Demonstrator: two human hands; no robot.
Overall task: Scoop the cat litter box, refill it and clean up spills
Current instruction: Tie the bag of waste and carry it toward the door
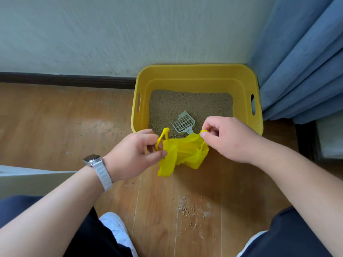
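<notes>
A yellow litter box (196,73) stands on the floor against the wall, with tan litter (185,102) inside. A grey slotted scoop (183,123) lies on the litter near the front wall. In front of the box hangs a crumpled yellow plastic bag (183,153). My left hand (137,153) pinches the bag's left handle loop. My right hand (226,138) pinches the right handle loop. Spilled litter grains (187,208) lie scattered on the wooden floor below the bag.
A blue curtain (300,58) hangs right of the box. A dark baseboard (65,80) runs along the white wall. A pale box edge (33,179) sits at the left. My white shoe (117,229) and dark-trousered knees are at the bottom.
</notes>
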